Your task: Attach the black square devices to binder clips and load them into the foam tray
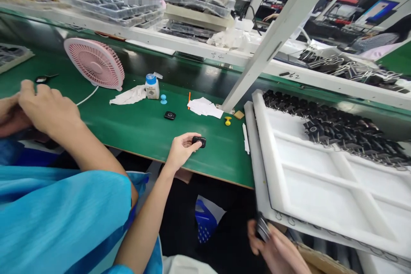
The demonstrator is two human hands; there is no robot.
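Note:
My left hand (181, 149) reaches over the front edge of the green table (135, 124) and pinches a small black device (199, 141) between thumb and fingers. A second such black device (170, 115) lies on the table a little beyond it. My right hand (278, 248) is low at the bottom right, under the near edge of a white foam tray (321, 188). It grips a dark, partly hidden part (261, 227). The tray's far compartments hold rows of black parts (337, 126).
A co-worker in a blue sleeve (64, 214) sits at the left with both hands (45, 109) on the table. A pink fan (94, 63), white cloth (128, 95), small bottle (152, 87), paper slips (205, 108) and a slanting white post (272, 47) are nearby.

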